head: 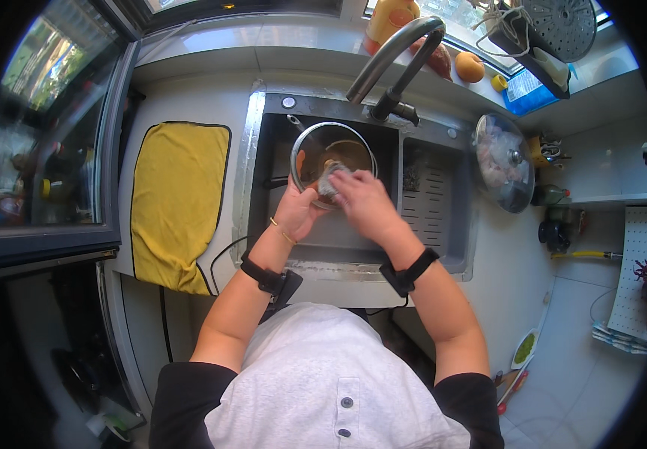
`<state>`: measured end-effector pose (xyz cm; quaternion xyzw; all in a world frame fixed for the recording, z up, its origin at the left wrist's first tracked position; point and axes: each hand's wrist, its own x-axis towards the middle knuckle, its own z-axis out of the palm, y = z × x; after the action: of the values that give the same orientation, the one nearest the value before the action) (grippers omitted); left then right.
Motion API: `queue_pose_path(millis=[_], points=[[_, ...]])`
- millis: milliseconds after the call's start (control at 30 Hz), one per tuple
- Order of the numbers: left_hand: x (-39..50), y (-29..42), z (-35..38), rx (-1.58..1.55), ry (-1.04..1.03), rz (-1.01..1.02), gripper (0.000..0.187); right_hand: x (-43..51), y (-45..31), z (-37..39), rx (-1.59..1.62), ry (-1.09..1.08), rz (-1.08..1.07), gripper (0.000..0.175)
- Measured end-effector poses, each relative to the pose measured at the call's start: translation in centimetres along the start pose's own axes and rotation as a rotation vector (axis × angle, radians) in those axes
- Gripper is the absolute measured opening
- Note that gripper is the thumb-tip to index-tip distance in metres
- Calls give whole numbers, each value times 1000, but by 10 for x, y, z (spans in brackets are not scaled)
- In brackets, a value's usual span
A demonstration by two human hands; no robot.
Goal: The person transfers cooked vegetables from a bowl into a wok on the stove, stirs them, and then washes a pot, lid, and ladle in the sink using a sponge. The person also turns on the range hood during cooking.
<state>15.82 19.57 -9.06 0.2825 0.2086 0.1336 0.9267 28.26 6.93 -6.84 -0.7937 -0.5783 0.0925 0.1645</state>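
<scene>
A round glass pot lid (360, 134) with a metal rim is held over the left basin of a dark double sink (323, 244). My left hand (296, 212) grips the lid at its lower left edge, with the thumb on the near side. Pressed against the lid's lower part is a grey scrubbing pad, apparently steel wool (330, 181), under the bent fingers of my right hand (367, 202). Slight blur covers the right fingers. Behind the lid, a dark handle (276, 182) and a metal handle end (294, 119) show in the basin; what they belong to is mostly hidden.
A curved metal faucet (396, 53) arches over the sink's back edge. A yellow cloth (180, 196) lies on the left counter. Right of the sink stands a glass-lidded container (504, 163) with pale contents. The right basin holds a slotted drain tray (430, 202). Fruit (469, 67) sits on the sill.
</scene>
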Motion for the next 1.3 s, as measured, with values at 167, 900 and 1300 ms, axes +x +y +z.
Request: queue_pose_path(millis=[167,900,1300], points=[[2,-2,-6,30,-35,-105,84,35,-5,-1,-29,249,-81,45],[-4,29,12,131,-76,-213,70,65,23,-33,-84,408,-268,48],[3,20,17,42,-113,-152,78,84,45,-35,47,383,-443,10]])
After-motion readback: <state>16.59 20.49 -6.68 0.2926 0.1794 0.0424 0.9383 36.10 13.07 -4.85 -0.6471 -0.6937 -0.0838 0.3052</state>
